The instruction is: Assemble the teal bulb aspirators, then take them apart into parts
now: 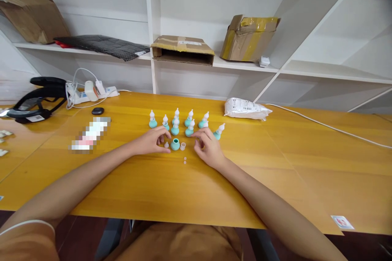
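My left hand (153, 140) rests on the table with thumb and fingers apart, holding nothing. Just beyond its fingertips is a small white pointed cap (166, 145). A teal round pot (174, 144) stands upright with its mouth uncovered between my hands, and a small translucent cup (183, 146) is right beside it. Nearer to me lie two tiny pale discs (185, 160). My right hand (208, 147) is to the right of these, fingers loosely curled and apart, nothing in it. Behind stand several teal-and-white gourd-shaped bottles (174, 129); my right hand partly hides one.
A white plastic parcel (246, 109) lies at the back right. On the left are a power strip (94, 94) with cables, a black headset (39, 100), a black mouse-like object (98, 111) and a blurred-out item (90, 134). Cardboard boxes (249, 40) sit on the shelf.
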`<move>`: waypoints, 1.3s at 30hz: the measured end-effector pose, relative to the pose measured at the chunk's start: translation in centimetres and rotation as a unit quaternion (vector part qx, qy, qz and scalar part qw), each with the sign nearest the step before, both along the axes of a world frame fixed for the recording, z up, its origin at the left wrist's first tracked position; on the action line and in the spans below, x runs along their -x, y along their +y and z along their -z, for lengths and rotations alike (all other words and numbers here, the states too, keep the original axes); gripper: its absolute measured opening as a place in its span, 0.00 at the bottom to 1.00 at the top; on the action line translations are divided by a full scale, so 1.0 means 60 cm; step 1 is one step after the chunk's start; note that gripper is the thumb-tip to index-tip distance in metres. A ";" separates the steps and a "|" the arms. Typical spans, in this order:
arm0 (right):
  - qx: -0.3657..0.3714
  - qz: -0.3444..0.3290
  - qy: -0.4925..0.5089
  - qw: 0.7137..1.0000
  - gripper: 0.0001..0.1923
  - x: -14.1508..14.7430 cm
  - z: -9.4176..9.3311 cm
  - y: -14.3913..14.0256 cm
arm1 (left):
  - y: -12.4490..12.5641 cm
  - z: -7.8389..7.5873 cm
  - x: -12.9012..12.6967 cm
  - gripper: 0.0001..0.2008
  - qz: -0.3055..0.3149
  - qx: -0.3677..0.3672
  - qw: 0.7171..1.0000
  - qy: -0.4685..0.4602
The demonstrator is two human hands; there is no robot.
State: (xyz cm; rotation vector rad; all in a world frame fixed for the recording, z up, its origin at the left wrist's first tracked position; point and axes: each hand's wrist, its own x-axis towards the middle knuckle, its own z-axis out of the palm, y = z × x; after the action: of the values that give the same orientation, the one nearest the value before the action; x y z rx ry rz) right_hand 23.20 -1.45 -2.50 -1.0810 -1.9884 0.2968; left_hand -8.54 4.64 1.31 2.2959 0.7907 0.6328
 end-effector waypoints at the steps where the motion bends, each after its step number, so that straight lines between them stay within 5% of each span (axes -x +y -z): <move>1: -0.011 0.012 0.000 1.000 0.18 -0.003 -0.004 -0.001 | -0.004 -0.001 0.000 0.17 -0.008 -0.029 0.999 -0.021; 3: -0.027 0.031 -0.009 0.999 0.23 -0.006 -0.009 -0.001 | -0.013 -0.002 0.000 0.10 -0.019 -0.096 0.993 -0.064; 8: -0.048 0.055 -0.079 0.994 0.35 0.008 -0.011 0.004 | -0.034 0.009 -0.004 0.13 0.002 -0.178 0.979 -0.104; 17: -0.011 0.043 -0.058 0.997 0.32 0.023 -0.005 0.016 | -0.038 0.014 0.001 0.09 0.067 -0.240 0.962 -0.109; 25: -0.063 0.026 0.091 0.994 0.12 0.006 -0.042 -0.025 | -0.086 0.001 -0.025 0.05 0.031 -0.198 0.970 -0.136; 28: 0.013 -0.038 0.188 0.981 0.08 0.016 -0.046 -0.059 | -0.119 -0.001 -0.047 0.12 0.025 -0.165 0.978 -0.123; 32: 0.168 -0.164 0.297 0.926 0.12 0.046 -0.033 -0.088 | -0.153 0.004 -0.071 0.30 0.021 -0.100 0.988 -0.119; 35: 0.201 -0.197 0.317 0.906 0.12 0.059 -0.024 -0.093 | -0.161 0.005 -0.078 0.24 -0.006 -0.031 0.994 -0.105; 39: 0.194 -0.211 0.279 0.917 0.13 0.054 -0.019 -0.088 | -0.153 0.005 -0.076 0.18 -0.022 0.011 0.996 -0.088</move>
State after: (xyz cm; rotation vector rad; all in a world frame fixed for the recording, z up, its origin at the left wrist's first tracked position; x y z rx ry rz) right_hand 19.95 -6.74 -1.35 -0.6680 -1.6429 1.1384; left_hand -3.97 -4.55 1.00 2.1722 0.7617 0.8305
